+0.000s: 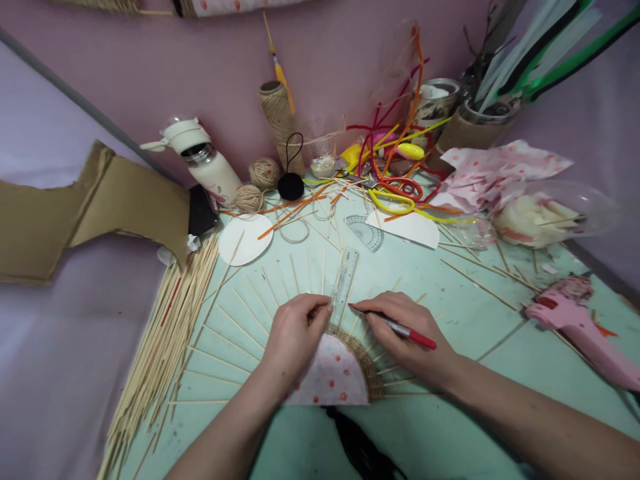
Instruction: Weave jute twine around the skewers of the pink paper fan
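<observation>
Head view: left hand (294, 328) against ruler (346, 283), grip unclear; right hand (411, 315) around red pen (415, 335); black tassel (359, 445) cut off below

Fabric half-disc (333, 380): pale pink with red prints, is lying with its straight edge facing near.
Twine band (369, 363): brown, woven, is curving along the fabric's right rim.
Sticks (233, 341): thin, pale, are fanning out left, far and right.
Ruler (346, 280): clear, is slanting right at its far end, its near end meeting the band.
Red marker (403, 329): is tilting, its tip pointing left just beside the ruler.
</observation>
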Motion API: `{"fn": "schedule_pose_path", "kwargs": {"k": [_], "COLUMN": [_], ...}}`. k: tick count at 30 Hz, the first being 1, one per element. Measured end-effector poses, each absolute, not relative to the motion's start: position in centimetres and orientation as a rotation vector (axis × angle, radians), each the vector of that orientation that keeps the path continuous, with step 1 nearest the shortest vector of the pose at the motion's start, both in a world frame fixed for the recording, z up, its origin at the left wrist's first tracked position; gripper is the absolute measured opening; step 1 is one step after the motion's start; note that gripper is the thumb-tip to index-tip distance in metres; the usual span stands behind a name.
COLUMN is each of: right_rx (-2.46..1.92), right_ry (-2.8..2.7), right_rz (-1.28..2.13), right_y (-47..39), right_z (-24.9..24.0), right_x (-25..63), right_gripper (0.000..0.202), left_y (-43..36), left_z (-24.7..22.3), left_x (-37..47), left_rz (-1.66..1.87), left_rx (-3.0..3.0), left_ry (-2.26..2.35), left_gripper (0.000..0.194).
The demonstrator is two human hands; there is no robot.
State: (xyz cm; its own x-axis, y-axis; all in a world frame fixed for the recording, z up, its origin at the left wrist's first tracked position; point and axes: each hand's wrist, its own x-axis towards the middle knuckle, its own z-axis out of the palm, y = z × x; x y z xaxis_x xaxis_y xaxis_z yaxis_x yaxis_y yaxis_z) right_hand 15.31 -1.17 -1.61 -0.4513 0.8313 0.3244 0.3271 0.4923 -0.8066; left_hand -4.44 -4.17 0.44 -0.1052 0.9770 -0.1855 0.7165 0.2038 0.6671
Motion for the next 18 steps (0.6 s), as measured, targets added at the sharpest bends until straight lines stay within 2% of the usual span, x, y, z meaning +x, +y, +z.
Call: {"fn": "schedule_pose_path", "kwargs": {"k": [18], "right_rx": [-0.931], "right_ry": [-2.014], "right_rz": [0.915], "right_y": [-1.10], "right_z": [-1.56], "right_x": [15.25], "right_gripper": [0.021], "left_y": [-4.23], "left_z": [0.70], "left_x": [-4.35], "left_rz": [0.558], "left_rx": [1.565], "left_ry": [1.878], "left_gripper": [0.019]}}
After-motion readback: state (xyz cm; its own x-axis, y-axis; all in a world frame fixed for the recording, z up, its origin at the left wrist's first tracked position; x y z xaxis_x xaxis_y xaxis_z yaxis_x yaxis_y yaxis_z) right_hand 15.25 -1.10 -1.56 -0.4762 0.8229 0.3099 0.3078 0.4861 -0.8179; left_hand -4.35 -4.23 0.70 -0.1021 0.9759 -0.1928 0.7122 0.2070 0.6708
